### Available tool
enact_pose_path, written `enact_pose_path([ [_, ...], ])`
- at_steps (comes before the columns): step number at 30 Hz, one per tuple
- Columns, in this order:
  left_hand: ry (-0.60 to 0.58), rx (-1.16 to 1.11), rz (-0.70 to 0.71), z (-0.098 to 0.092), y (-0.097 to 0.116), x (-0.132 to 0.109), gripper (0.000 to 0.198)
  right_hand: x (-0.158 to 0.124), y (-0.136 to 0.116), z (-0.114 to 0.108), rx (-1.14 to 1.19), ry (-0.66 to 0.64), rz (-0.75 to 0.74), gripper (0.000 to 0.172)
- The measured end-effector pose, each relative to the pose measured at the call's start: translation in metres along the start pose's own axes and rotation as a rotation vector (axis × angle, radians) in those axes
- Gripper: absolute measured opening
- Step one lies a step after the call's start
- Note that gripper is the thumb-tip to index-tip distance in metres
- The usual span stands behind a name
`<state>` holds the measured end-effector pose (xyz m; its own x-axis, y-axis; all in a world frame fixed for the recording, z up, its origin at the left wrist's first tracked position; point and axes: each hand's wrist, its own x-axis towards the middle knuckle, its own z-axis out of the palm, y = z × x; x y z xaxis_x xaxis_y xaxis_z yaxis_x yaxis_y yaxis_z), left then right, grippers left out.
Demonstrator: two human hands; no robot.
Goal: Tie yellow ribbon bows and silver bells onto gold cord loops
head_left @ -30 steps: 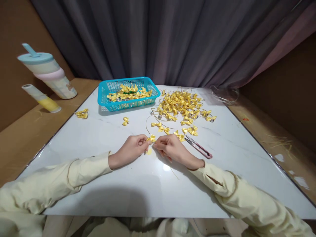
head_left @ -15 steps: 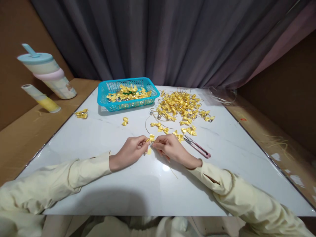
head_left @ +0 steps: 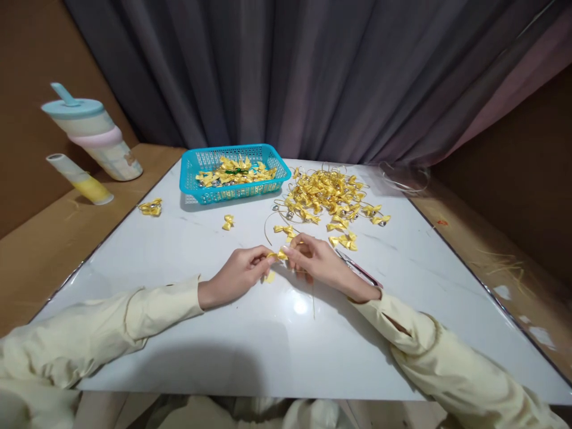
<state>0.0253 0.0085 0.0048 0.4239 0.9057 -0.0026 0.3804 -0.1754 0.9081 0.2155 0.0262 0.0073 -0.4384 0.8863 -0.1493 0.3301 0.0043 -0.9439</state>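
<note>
While left hand (head_left: 238, 271) pinches yellow bow (head_left: 281, 255), right hand (head_left: 318, 261) pinches opposite end — cup print (head_left: 129, 158) blurred.

A blue-lidded tumbler (head_left: 95, 139) stands on a brown surface (head_left: 31, 244) near a dark curtain (head_left: 250, 71).

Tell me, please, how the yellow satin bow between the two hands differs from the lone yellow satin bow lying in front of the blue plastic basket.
The held bow is gripped by the left hand and right hand, while the lone bow lies on the white marbled table. The held bow is partly hidden; the lone bow shows whole. Both are glossy yellow.
</note>
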Motion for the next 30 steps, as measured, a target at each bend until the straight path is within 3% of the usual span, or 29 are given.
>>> enact_pose_path([
  [2,-0.043,-0.003,0.011,0.0,0.0,0.0,0.025,0.0,0.0,0.0,-0.005,0.049,-0.084,0.028],
  [5,-0.08,-0.024,0.019,-0.001,-0.001,-0.001,0.023,-0.001,0.001,0.003,0.052,-0.012,-0.155,0.024],
  [11,-0.084,-0.142,0.001,-0.001,-0.002,-0.002,0.022,-0.005,0.004,0.005,0.252,-0.042,-0.157,0.025],
  [17,-0.099,-0.189,0.004,0.0,-0.004,-0.001,0.022,-0.005,0.006,0.007,0.212,0.024,-0.196,0.025],
  [19,-0.042,-0.145,0.031,0.0,-0.005,0.0,0.021,-0.006,0.006,0.009,0.119,0.099,-0.226,0.023],
  [22,0.181,-0.006,0.075,0.001,-0.006,0.0,0.022,-0.009,0.004,0.012,-0.075,0.27,-0.297,0.016],
  [24,0.266,0.083,0.122,0.002,-0.005,-0.001,0.023,-0.011,0.004,0.015,-0.197,0.382,-0.363,0.013],
  [27,0.186,0.135,0.203,0.005,-0.003,-0.006,0.028,-0.013,0.005,0.02,-0.326,0.456,-0.456,0.01],
  [30,0.051,0.061,0.181,0.007,-0.002,-0.009,0.037,-0.014,0.006,0.024,-0.374,0.383,-0.533,0.011],
])
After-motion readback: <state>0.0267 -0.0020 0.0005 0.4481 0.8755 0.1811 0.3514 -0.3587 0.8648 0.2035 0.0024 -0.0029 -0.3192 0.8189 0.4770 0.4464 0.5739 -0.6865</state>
